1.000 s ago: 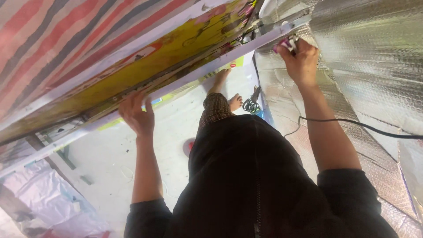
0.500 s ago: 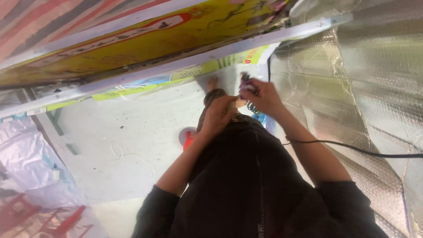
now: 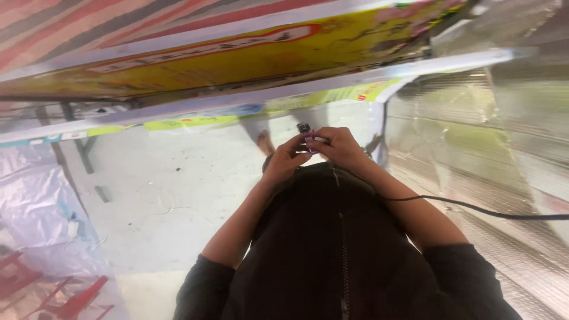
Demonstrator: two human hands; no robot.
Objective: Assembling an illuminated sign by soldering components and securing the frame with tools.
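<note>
Your left hand and right hand meet at chest height, fingers pinching a small purple item beneath the yellow banner.

small purple object in fingers, black jacket, yellow banner, red-and-grey striped tarp, silver foil sheet

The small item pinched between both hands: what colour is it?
Purple small item, with a dark tip, in the head view.
</note>
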